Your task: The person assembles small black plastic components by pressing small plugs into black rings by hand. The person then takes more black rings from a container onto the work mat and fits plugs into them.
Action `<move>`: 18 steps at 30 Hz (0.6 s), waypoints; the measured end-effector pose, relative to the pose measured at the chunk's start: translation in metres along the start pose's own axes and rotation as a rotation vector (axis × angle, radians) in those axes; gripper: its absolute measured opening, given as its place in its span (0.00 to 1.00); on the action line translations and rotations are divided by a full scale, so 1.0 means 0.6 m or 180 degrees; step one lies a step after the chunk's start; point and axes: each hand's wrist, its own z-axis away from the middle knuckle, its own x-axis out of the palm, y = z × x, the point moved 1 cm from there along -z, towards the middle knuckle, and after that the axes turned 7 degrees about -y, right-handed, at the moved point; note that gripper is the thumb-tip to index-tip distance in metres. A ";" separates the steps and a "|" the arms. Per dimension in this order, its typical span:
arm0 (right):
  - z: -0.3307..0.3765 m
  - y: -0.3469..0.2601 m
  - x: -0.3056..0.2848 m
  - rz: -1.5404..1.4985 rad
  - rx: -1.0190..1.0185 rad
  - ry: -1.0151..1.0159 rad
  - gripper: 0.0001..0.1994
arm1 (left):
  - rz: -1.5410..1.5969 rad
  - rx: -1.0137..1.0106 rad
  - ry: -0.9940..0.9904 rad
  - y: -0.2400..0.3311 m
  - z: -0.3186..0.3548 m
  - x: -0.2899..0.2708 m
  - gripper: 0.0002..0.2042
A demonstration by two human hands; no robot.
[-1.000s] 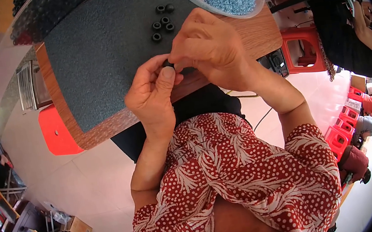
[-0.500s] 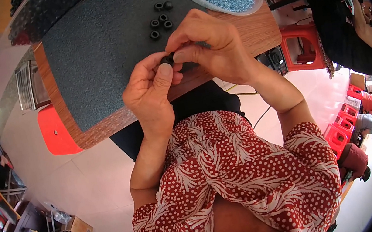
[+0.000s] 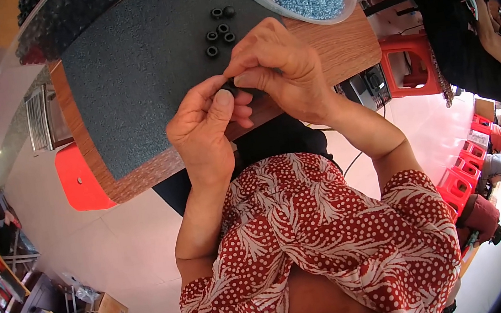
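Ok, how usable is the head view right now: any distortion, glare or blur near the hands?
Head view: strong fisheye bending at the table edges, dark rim; pale floor glare at left; hands, left hand and right hand, sharp at centre, though fingers hide most of the small black part.

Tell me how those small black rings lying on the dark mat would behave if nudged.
The black rings look small and probably light, so they would likely slide easily. They lie flat, so rolling seems unlikely unless tipped on edge. The textured mat may grip them a little.
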 end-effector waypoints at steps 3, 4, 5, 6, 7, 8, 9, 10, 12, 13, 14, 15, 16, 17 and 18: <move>0.005 0.000 0.001 -0.0037 -0.0042 0.0077 0.07 | 0.0040 -0.0138 0.0016 0.005 -0.002 0.002 0.10; 0.006 0.001 0.002 -0.0028 -0.0084 0.0106 0.07 | 0.0033 -0.0135 0.0008 0.005 -0.003 0.002 0.10; 0.007 0.002 0.003 -0.0027 -0.0087 0.0117 0.07 | 0.0037 -0.0153 -0.0028 0.005 -0.004 0.004 0.10; 0.008 0.002 0.004 -0.0040 -0.0085 0.0149 0.07 | 0.0039 -0.0176 -0.0059 0.006 -0.004 0.005 0.10; 0.009 0.001 0.004 -0.0052 -0.0082 0.0183 0.07 | 0.0031 -0.0180 -0.0063 0.006 -0.004 0.005 0.10; 0.010 -0.001 0.005 -0.0054 -0.0079 0.0193 0.07 | -0.0022 -0.0194 -0.0065 0.006 -0.003 0.006 0.10; 0.010 -0.001 0.005 -0.0064 -0.0093 0.0199 0.07 | -0.0074 -0.0203 -0.0074 0.006 -0.005 0.006 0.10; 0.010 -0.001 0.004 -0.0073 -0.0107 0.0206 0.07 | -0.0080 -0.0202 -0.0087 0.007 -0.006 0.006 0.10; 0.013 -0.003 -0.004 0.0050 -0.0189 0.0110 0.07 | -0.0148 -0.0176 -0.0197 0.007 -0.005 0.007 0.10; 0.015 -0.004 -0.007 0.0166 -0.0269 0.0000 0.07 | -0.0152 -0.0177 -0.0198 0.008 -0.005 0.009 0.10; 0.015 -0.004 -0.009 0.0163 -0.0268 0.0004 0.07 | -0.0018 -0.0185 -0.0188 0.008 -0.005 0.010 0.09; 0.017 -0.006 -0.009 0.0196 -0.0330 0.0022 0.08 | 0.0113 -0.0202 -0.0181 0.009 -0.004 0.011 0.09; 0.020 -0.007 -0.009 0.0228 -0.0393 0.0040 0.08 | 0.0105 -0.0210 -0.0183 0.008 -0.003 0.010 0.09; 0.022 -0.009 -0.010 0.0222 -0.0389 0.0048 0.08 | 0.0267 -0.0226 -0.0171 0.006 -0.001 0.007 0.08; 0.023 -0.007 -0.012 0.0263 -0.0439 0.0012 0.11 | 0.0431 -0.0234 -0.0171 0.005 -0.005 0.006 0.08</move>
